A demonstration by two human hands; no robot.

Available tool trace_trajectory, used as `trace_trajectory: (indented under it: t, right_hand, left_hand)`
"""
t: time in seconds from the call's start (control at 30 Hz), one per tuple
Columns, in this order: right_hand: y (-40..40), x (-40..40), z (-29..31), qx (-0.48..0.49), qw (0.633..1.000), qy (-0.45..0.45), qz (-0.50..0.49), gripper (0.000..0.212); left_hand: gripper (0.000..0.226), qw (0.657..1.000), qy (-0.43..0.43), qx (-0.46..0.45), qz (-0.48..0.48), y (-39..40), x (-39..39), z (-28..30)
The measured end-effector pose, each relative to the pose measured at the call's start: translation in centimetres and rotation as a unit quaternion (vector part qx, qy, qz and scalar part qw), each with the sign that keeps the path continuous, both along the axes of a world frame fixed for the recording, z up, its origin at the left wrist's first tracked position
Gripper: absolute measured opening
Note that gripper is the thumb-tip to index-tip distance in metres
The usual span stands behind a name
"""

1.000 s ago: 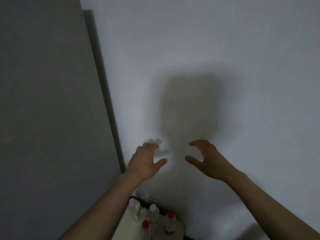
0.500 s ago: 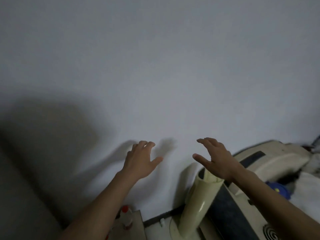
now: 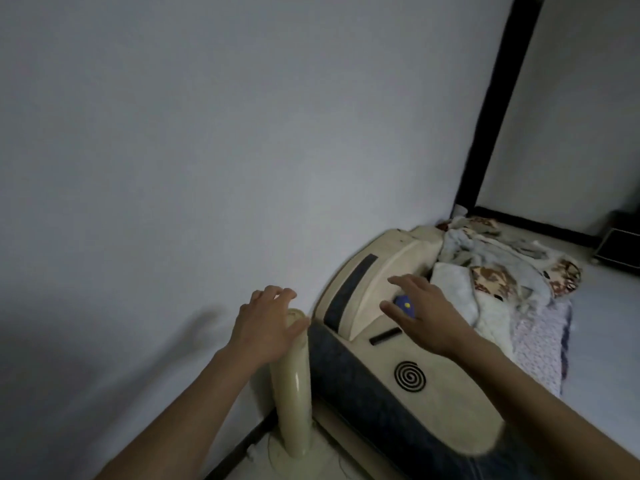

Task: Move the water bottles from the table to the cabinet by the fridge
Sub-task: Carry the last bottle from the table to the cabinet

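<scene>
No water bottle, table or cabinet shows in the head view at this moment. My left hand (image 3: 268,325) is raised in front of the grey wall, fingers spread and curled, holding nothing, above a cream upright post (image 3: 292,386). My right hand (image 3: 424,315) is also raised with fingers apart and empty, in front of a cream and dark blue bed end (image 3: 367,296). A small blue object (image 3: 404,302) peeks out beside the right hand's fingers.
The cream post rises from a round base on the floor by the wall. A bed (image 3: 536,344) with crumpled blankets (image 3: 498,265) fills the right side. A black vertical frame (image 3: 498,98) stands at the far corner, and a dark low unit (image 3: 620,244) at the far right.
The view has swung to the right: the bottles on the cabinet top by the grey panel have left the frame, and the bed has come in. Both hands stay raised and empty.
</scene>
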State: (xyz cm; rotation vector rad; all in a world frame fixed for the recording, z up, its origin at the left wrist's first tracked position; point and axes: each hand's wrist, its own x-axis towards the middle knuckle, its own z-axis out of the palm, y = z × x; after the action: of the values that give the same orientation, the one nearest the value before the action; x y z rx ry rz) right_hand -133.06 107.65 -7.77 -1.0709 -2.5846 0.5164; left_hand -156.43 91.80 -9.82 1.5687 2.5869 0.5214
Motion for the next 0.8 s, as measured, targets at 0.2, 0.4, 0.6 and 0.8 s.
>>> trace_trajectory:
  t: [0.2,0.4,0.6,0.8]
  right_hand:
    - [1.2,9.4,0.0,-0.007,0.995,0.016,-0.103,0.063]
    - [0.4,17.3,0.9,0.002,0.97,0.02,-0.241,0.059]
    - [-5.7,21.1,1.9,0.022,0.921,0.003,-0.39,0.06]
    - [-13.5,23.3,1.8,0.024,0.863,0.001,-0.504,0.058]
  left_hand:
    - [0.063,0.995,-0.003,0.005,-0.1,6.3,6.4,0.4]
    - [0.064,0.975,-0.001,0.014,-0.224,12.4,11.9,0.5]
    - [0.062,0.932,-0.017,0.034,-0.362,15.2,17.5,-0.2]
    - [0.062,0.878,-0.034,0.038,-0.475,14.9,22.1,-1.1]
